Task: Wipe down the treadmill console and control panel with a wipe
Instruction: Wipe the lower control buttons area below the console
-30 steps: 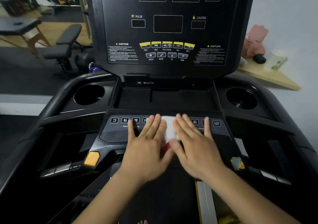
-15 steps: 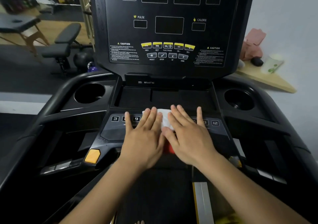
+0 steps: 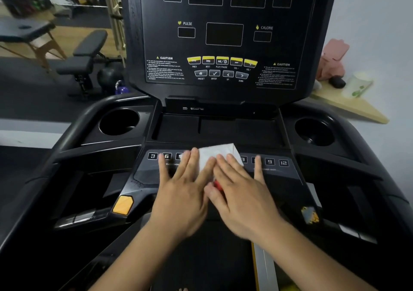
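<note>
A white folded wipe (image 3: 218,154) lies on the treadmill's lower control panel (image 3: 277,174), between the two rows of numbered keys. My left hand (image 3: 181,197) and my right hand (image 3: 243,199) press flat on it side by side, fingers spread, covering its near half. A red button (image 3: 218,185) shows between the two hands. The upright black console (image 3: 223,34), with dark displays and yellow keys, stands behind, untouched.
A shallow tray (image 3: 214,130) sits just beyond the wipe, flanked by the left cup holder (image 3: 119,122) and the right cup holder (image 3: 314,131). An orange button (image 3: 123,204) is at the lower left. A wooden shelf (image 3: 348,105) with a cup (image 3: 357,86) is to the right, a weight bench (image 3: 85,56) to the left.
Both hands have pushed the wipe away from me, up the control panel toward the tray. More of the wipe now shows beyond my fingertips.
</note>
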`<state>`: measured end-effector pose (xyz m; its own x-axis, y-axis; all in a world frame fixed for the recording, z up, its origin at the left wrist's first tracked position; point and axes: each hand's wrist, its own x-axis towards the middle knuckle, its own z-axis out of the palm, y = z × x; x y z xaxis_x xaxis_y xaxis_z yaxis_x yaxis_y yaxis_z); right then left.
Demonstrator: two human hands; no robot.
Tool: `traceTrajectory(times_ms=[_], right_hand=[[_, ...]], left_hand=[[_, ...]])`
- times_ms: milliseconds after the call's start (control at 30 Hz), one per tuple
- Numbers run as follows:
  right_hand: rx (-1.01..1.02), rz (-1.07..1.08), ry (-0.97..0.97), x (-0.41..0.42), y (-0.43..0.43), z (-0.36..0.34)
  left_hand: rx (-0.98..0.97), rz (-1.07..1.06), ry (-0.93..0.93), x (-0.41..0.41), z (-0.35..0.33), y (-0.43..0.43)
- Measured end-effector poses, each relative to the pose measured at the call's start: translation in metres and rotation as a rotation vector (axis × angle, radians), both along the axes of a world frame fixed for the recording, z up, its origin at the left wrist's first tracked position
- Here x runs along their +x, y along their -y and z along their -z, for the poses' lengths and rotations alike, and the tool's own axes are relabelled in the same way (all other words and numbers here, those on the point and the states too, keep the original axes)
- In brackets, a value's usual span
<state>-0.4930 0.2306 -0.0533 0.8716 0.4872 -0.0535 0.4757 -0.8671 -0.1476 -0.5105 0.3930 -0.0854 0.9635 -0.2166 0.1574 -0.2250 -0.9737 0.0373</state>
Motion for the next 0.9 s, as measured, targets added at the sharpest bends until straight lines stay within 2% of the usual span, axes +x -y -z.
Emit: traceTrajectory(times_ms=[100, 300, 500, 700, 900], right_hand=[[0.052, 0.004, 0.001, -0.016, 0.002, 0.002], [0.02, 0.018, 0.039, 0.016, -0.017, -0.007], [0.062, -0.027, -0.017, -0.016, -0.014, -0.002], [0.004, -0.019, 0.016, 0.021, -0.033, -0.008], [0.034, -0.053, 0.051, -0.015, -0.032, 0.002]], left_hand=[[-0.035, 0.017, -0.006, -0.019, 0.006, -0.001], [0.068, -0.048, -0.039, 0.011, 0.001, 0.001], [0.004, 0.038, 0.045, -0.02, 0.009, -0.012], [0.068, -0.018, 0.019, 0.015, -0.001, -0.02], [-0.035, -0.049, 0.032, -0.034, 0.01, -0.019]])
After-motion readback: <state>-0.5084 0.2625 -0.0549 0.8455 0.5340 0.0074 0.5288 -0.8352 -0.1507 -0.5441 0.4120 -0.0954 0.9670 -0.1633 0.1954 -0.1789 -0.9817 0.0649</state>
